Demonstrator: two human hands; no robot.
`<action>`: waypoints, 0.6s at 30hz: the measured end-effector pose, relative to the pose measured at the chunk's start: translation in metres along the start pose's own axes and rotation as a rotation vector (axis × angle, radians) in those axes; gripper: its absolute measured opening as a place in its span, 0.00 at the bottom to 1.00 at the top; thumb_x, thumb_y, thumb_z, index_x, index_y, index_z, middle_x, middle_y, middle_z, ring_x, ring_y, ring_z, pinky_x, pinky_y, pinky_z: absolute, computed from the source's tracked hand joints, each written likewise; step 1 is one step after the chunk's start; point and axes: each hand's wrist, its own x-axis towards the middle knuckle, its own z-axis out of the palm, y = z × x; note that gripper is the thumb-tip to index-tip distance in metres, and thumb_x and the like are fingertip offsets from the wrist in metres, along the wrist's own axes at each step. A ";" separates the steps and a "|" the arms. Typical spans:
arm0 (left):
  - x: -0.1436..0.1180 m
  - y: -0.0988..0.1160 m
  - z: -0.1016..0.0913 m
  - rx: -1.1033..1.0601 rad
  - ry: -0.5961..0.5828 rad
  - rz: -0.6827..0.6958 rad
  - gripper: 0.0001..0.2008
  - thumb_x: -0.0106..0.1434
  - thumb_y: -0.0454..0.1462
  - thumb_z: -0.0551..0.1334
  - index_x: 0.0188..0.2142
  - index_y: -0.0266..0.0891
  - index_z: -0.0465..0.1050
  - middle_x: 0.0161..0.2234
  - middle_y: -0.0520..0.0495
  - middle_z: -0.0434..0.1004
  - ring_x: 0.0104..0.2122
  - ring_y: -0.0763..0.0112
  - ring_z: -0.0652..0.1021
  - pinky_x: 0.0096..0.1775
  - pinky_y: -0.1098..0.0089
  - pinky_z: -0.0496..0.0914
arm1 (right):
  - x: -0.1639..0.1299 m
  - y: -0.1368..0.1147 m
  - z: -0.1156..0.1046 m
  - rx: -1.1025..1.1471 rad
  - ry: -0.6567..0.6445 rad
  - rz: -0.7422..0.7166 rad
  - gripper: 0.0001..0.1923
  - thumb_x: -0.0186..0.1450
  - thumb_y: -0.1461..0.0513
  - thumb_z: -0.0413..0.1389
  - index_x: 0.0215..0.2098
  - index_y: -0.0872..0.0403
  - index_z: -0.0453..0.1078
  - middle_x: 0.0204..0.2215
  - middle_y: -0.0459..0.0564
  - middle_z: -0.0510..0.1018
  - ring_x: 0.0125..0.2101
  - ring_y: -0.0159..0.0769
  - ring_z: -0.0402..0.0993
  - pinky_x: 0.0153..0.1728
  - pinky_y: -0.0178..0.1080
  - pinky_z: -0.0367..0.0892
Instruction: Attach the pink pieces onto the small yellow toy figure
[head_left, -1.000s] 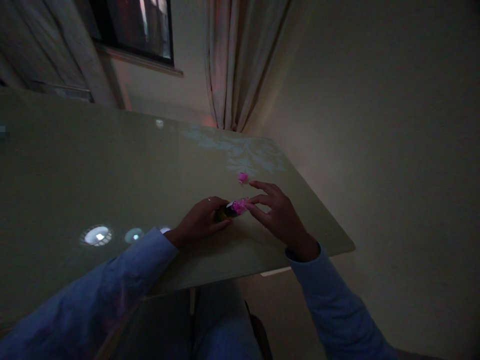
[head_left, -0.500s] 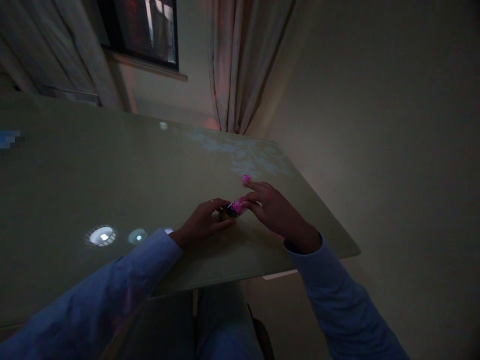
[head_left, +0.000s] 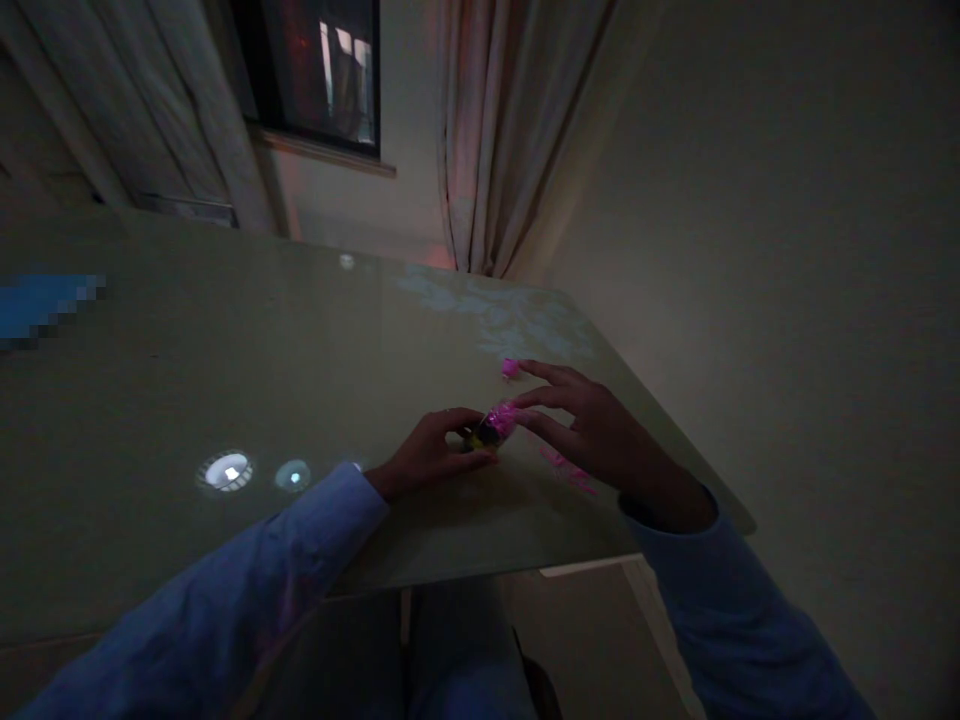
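My left hand (head_left: 427, 455) is wrapped around a small dark-and-yellow item with a shiny, clear-looking pink end (head_left: 501, 418), held just over the table. Its exact kind is too dark to make out. To its right is my right hand (head_left: 589, 420), fingers stretched out and apart, the tips at or very near the pink end. Beyond those fingers a small bright pink piece (head_left: 510, 368) sits by the index fingertip; whether they touch I cannot tell. Several thin pink pieces (head_left: 570, 470) lie on the table, partly hidden under my right hand.
The glossy table (head_left: 300, 370) reflects round lights and has a pale leaf pattern at its far right corner. A pixelated blue patch (head_left: 45, 300) shows at the left. Behind are curtains (head_left: 487, 130), a window (head_left: 322, 70) and a wall on the right.
My right fingers have spread and drawn slightly away from the pink end. The thin pink pieces beneath that hand now show more clearly. The camera view has shifted a little left.
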 end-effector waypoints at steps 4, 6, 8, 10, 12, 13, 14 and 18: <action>0.000 0.001 0.000 -0.018 -0.004 -0.013 0.22 0.58 0.44 0.73 0.48 0.34 0.79 0.42 0.42 0.83 0.39 0.64 0.81 0.44 0.66 0.75 | -0.004 -0.001 -0.004 0.017 0.079 -0.011 0.09 0.70 0.58 0.61 0.44 0.53 0.81 0.59 0.60 0.76 0.61 0.45 0.73 0.61 0.51 0.69; 0.001 0.001 0.000 -0.036 -0.007 -0.014 0.22 0.58 0.44 0.74 0.48 0.34 0.79 0.43 0.42 0.83 0.39 0.65 0.81 0.44 0.66 0.75 | -0.008 -0.002 -0.006 0.022 0.116 -0.011 0.09 0.70 0.58 0.61 0.44 0.53 0.80 0.58 0.60 0.77 0.59 0.45 0.75 0.60 0.51 0.71; 0.001 0.001 0.000 -0.057 -0.008 -0.014 0.23 0.58 0.44 0.74 0.49 0.34 0.79 0.43 0.42 0.83 0.40 0.65 0.81 0.44 0.66 0.75 | -0.013 -0.003 -0.008 0.022 0.144 -0.007 0.08 0.69 0.59 0.62 0.44 0.53 0.80 0.57 0.58 0.78 0.58 0.45 0.76 0.59 0.50 0.72; 0.001 0.002 0.001 -0.081 -0.004 -0.022 0.23 0.58 0.44 0.74 0.49 0.35 0.79 0.43 0.43 0.83 0.40 0.65 0.81 0.44 0.66 0.75 | -0.018 -0.005 -0.009 0.020 0.164 0.001 0.08 0.69 0.60 0.61 0.44 0.52 0.80 0.58 0.56 0.78 0.58 0.45 0.76 0.59 0.50 0.72; 0.001 0.002 0.002 -0.102 -0.003 -0.040 0.23 0.58 0.44 0.74 0.49 0.35 0.79 0.44 0.42 0.83 0.40 0.64 0.81 0.44 0.66 0.75 | -0.023 -0.008 -0.008 0.023 0.169 0.013 0.08 0.69 0.60 0.61 0.45 0.51 0.81 0.58 0.55 0.77 0.58 0.45 0.76 0.59 0.50 0.73; 0.001 0.002 0.002 -0.108 -0.001 -0.049 0.23 0.58 0.44 0.74 0.49 0.35 0.79 0.44 0.42 0.83 0.41 0.64 0.81 0.44 0.65 0.75 | -0.024 -0.009 -0.007 0.024 0.167 0.021 0.09 0.69 0.60 0.61 0.46 0.50 0.81 0.59 0.55 0.77 0.58 0.46 0.75 0.59 0.50 0.73; 0.001 0.002 0.002 -0.110 -0.001 -0.055 0.23 0.58 0.44 0.74 0.49 0.35 0.79 0.44 0.42 0.83 0.41 0.63 0.81 0.45 0.65 0.75 | -0.025 -0.009 -0.005 0.024 0.162 0.027 0.10 0.69 0.60 0.61 0.47 0.50 0.81 0.60 0.55 0.76 0.59 0.46 0.75 0.59 0.50 0.73; 0.001 0.004 0.001 -0.122 -0.006 -0.051 0.22 0.58 0.44 0.74 0.48 0.35 0.79 0.44 0.43 0.83 0.42 0.63 0.81 0.46 0.65 0.75 | -0.025 -0.009 0.003 0.024 0.174 0.056 0.14 0.68 0.61 0.62 0.52 0.49 0.80 0.61 0.54 0.75 0.60 0.47 0.74 0.60 0.52 0.72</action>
